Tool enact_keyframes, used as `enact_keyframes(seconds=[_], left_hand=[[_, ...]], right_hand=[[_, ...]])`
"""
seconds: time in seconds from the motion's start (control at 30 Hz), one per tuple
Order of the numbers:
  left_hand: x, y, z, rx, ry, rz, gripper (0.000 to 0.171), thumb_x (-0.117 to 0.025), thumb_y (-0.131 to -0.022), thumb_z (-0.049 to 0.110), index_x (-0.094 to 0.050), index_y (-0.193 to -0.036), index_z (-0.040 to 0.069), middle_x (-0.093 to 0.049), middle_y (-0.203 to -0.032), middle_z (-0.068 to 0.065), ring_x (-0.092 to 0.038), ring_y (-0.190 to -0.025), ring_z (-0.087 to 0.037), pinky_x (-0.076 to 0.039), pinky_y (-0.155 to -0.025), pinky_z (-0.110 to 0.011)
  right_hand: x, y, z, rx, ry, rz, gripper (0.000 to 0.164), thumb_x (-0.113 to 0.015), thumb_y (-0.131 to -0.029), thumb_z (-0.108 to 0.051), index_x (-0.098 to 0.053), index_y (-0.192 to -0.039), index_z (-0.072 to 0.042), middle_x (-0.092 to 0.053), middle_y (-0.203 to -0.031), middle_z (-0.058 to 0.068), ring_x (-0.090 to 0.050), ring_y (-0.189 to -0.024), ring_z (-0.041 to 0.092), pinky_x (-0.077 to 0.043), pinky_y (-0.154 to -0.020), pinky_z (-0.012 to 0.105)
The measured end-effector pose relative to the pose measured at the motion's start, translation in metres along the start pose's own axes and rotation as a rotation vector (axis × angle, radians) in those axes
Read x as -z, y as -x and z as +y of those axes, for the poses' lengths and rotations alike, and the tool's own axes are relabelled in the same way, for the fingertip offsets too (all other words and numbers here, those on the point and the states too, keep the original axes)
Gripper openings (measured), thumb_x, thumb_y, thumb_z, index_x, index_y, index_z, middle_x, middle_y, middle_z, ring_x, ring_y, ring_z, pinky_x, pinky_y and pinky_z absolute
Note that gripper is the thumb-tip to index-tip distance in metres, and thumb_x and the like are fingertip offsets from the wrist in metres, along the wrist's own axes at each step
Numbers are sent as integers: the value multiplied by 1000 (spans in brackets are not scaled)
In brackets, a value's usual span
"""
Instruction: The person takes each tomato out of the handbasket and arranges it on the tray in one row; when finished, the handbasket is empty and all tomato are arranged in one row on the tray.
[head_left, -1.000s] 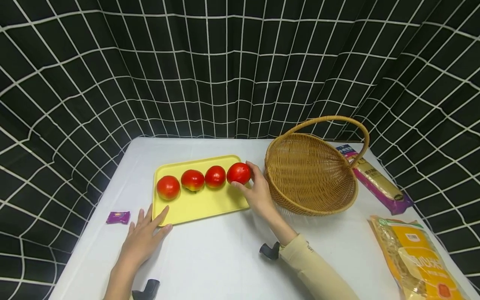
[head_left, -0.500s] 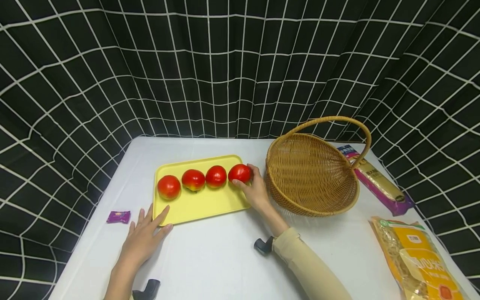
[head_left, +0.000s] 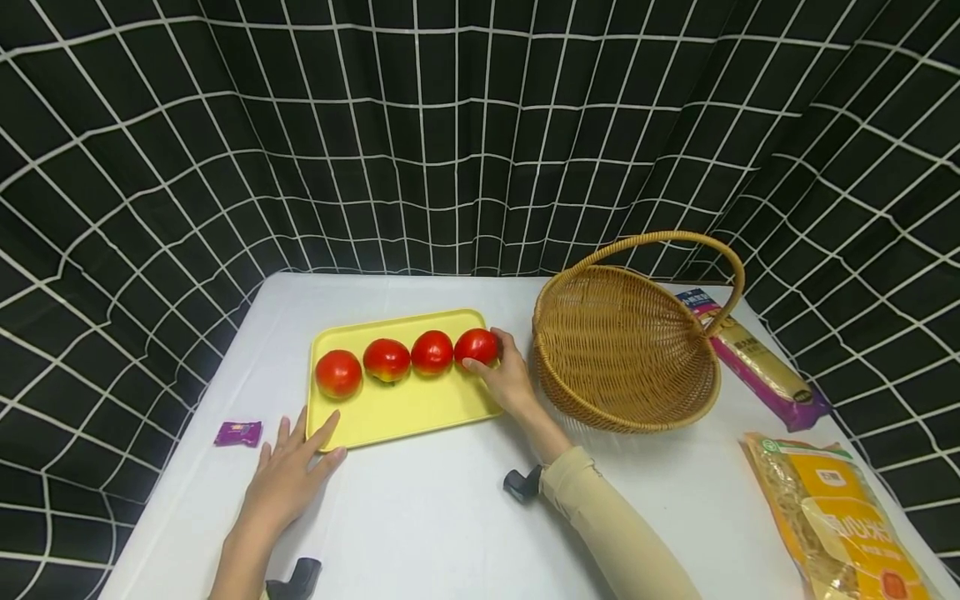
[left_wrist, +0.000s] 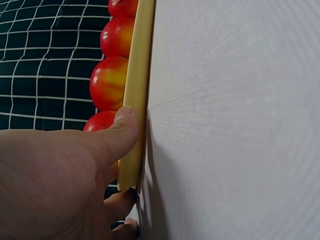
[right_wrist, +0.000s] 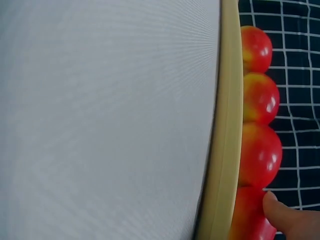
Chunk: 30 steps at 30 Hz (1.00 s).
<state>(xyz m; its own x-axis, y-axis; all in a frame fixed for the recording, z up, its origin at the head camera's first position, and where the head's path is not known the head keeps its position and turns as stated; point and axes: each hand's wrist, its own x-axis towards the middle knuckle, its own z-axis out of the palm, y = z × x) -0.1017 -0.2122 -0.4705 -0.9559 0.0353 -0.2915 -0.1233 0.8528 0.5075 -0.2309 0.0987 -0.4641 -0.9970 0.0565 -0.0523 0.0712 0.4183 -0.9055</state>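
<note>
On a yellow tray [head_left: 408,417] stand several glossy red-and-yellow apples [head_left: 431,353] in a row. At the row's right end, my right hand [head_left: 512,379] holds the last apple [head_left: 476,347] between thumb and fingers; the right wrist view shows the thumb [right_wrist: 282,215] against its side, the other fingers out of sight. My left hand [head_left: 288,479] lies at the tray's near left corner, fingers spread, the index finger reaching over the rim. In the left wrist view its thumb rests at the tray's rim [left_wrist: 136,85], close by the leftmost apple [left_wrist: 100,121].
Right of the tray a wicker basket [head_left: 622,350] with a tall handle tilts toward me. Behind it lies a purple-and-gold packet [head_left: 757,362]; an orange bag [head_left: 843,517] is at the near right. A small purple wrapped packet [head_left: 238,433] lies left of the tray.
My right hand has shifted slightly left with the end apple, closer to its neighbour, and the right forearm has swung a little left. The left hand stays in place.
</note>
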Motion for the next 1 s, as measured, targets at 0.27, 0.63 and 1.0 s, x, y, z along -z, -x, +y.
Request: enact_keyframes(seconds=[0.27, 0.63, 1.0], left_hand=[[3, 0, 1, -7, -1, -11, 72, -54, -108, 50, -30, -168, 18, -2, -175, -30, 8, -159, -58, 8, -125, -76], [9, -2, 2, -1, -20, -4, 73, -56, -107, 49, -31, -168, 17, -4, -174, -32, 5, -159, -59, 4, -124, -78], [45, 12, 31, 64, -169, 18, 80, -56, -105, 58, -47, -156, -2, -45, -156, -38, -36, -146, -65, -23, -115, -86]], right_hand=[[-1, 1, -1, -5, 24, 6, 86, -86, -90, -15, -37, -161, -3, -49, -161, 25, -45, -153, 39, -37, -128, 53], [7, 13, -13, 51, 86, 16, 94, -90, -86, -22, -38, -163, -12, -40, -169, 20, -39, -157, 41, -34, -129, 57], [58, 65, -51, 298, 157, -371, 72, -72, -102, -39, -40, -164, -22, -42, -170, 5, -47, -152, 38, -42, -124, 57]])
